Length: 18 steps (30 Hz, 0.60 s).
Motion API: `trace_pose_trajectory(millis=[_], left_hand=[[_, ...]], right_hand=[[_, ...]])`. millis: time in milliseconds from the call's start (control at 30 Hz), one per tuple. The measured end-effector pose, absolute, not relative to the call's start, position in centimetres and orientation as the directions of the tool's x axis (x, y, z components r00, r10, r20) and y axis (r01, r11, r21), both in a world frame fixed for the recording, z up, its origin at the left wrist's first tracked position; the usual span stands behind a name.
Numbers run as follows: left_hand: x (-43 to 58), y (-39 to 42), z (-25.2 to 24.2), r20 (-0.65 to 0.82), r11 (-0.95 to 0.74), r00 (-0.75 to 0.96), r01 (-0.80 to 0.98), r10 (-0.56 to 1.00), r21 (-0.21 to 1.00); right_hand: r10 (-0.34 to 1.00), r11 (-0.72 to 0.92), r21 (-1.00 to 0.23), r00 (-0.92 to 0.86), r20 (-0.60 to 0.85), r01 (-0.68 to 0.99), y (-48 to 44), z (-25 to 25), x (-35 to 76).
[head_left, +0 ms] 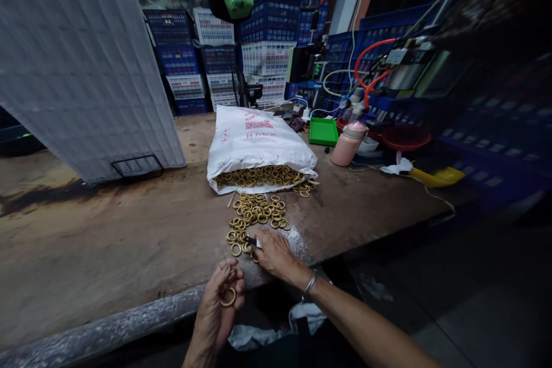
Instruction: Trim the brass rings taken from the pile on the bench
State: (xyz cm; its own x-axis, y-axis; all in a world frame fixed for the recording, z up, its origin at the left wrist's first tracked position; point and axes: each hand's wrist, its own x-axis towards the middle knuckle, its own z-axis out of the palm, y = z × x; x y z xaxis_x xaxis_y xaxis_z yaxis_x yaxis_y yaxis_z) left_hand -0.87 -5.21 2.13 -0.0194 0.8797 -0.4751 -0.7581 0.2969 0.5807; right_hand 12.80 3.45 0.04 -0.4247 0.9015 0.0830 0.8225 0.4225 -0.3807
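Gold rings (252, 205) lying by a sack (282, 146), red print (259, 125) looking blurry, left hand (216, 293) holding a ring (234, 299), right hand (275, 251) gripping a half-hidden tool (250, 240)

The single view comes from a camera worn on the person's head, facing forward and down over the desk (142, 241). It looks from just behind the desk's near edge, which runs aslant, close enough that the right forearm (357, 313) looms large at the bottom. Loose metal rings (254, 206) sit below mid-view; the wide field reaches past to stacked plastic crates (268, 58).
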Motion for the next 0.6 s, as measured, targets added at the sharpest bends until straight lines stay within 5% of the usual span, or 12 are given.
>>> trace_pose_trajectory(millis=[167,400,600], left_hand=[[-0.7,-4.7,2.0,-0.515,0.321,-0.008,-0.773,0.857,0.547],[0.5,-3.6,1.6,-0.412,0.254,-0.131,-0.611,0.902,0.750],[0.8,-2.8,0.9,-0.391,0.285,-0.106,-0.520,0.914,0.806]], right_hand=[[0.907,0.411,-0.382,-0.415,0.076,0.828,3.9,0.3,12.7],[0.900,0.409,-0.562,-0.420,0.118,0.719,3.2,1.0,13.2],[0.864,0.456,-0.705,-0.458,0.207,0.542,2.0,1.3,13.0]])
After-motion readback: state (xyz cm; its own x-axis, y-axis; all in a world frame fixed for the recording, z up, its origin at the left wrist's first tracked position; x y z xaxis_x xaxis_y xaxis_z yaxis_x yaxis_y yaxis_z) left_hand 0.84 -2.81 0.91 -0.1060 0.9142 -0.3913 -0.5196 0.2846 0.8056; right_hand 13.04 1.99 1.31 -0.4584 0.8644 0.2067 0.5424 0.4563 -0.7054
